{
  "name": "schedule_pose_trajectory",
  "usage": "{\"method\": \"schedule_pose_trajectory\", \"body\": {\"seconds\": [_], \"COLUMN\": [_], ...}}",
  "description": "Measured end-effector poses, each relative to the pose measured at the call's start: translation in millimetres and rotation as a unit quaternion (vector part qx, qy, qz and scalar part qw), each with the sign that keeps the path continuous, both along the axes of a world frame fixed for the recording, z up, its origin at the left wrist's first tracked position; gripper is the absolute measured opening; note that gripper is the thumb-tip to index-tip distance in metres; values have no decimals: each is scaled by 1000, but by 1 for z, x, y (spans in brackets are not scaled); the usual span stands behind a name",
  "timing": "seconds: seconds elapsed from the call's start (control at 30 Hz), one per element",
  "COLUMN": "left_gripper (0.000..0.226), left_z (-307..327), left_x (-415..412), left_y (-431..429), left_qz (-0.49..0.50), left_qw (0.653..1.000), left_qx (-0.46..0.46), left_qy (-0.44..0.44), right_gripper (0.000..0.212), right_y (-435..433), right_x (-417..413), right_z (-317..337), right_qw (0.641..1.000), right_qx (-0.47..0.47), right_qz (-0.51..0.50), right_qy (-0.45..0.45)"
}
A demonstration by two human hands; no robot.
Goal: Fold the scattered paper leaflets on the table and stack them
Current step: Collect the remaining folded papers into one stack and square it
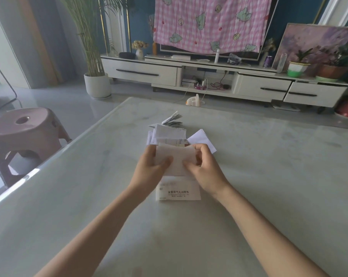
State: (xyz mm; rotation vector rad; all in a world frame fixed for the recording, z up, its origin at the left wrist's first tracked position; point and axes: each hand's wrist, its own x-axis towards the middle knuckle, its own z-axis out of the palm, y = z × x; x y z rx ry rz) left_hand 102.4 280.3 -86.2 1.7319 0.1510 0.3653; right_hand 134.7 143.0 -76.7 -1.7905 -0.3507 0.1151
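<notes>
Both my hands hold one thin white leaflet (176,156) a little above the table, at mid-frame. My left hand (152,166) grips its left edge, thumb on top. Its right edge is pinched by my right hand (204,166), whose fingers curl over the upper corner. Just below them a folded leaflet with printed black characters (178,188) lies flat on the table. Behind the held sheet is a loose heap of unfolded leaflets (169,134), with a white sheet (202,138) sticking out at the right and a creased, fanned one (172,118) at the back.
The pale marble table (269,176) stretches wide on both sides of the papers. A pink plastic stool (25,132) stands beside the table's left edge. Beyond the far edge are a small fan on the floor (193,100) and a TV cabinet (209,76).
</notes>
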Motion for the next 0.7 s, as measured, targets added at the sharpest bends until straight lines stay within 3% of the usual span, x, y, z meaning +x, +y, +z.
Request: {"method": "schedule_pose_trajectory", "body": {"seconds": [0.1, 0.23, 0.27, 0.33, 0.4, 0.47, 0.53, 0.6, 0.7], "left_gripper": [5, 18, 20, 22, 31, 41, 44, 33, 21], "left_z": [5, 0, 0, -3, -7, -8, -5, -1, -1], "left_x": [1, -3, -3, 0, 2, 4, 7, 9, 11], "left_y": [6, 31, 35, 38, 34, 31, 30, 30, 29], "left_qz": [-6, 78, 83, 67, 46, 28, 24, 41, 59], "left_qw": [999, 976, 971, 965, 959, 956, 950, 950, 970], "left_qx": [8, 199, 223, 252, 274, 287, 307, 308, 235], "left_qy": [47, 28, 21, 32, 48, 52, 50, 31, 9], "right_gripper": [33, 36, 37, 35, 36, 39, 42, 41, 37], "right_y": [-1, -11, -11, -8, -4, -3, -5, -10, -20], "right_x": [1, -13, -18, -29, -36, -39, -35, -23, 11], "right_z": [14, 19, 18, 12, 3, -2, 0, 5, 17], "right_qw": [994, 981, 984, 973, 922, 886, 896, 936, 950], "right_qx": [26, 48, -1, -207, -383, -452, -431, -332, -224], "right_qz": [-48, -45, -44, -46, -56, -71, -72, -95, -203], "right_qy": [91, 182, 175, 92, -15, -74, -81, -68, -80]}}
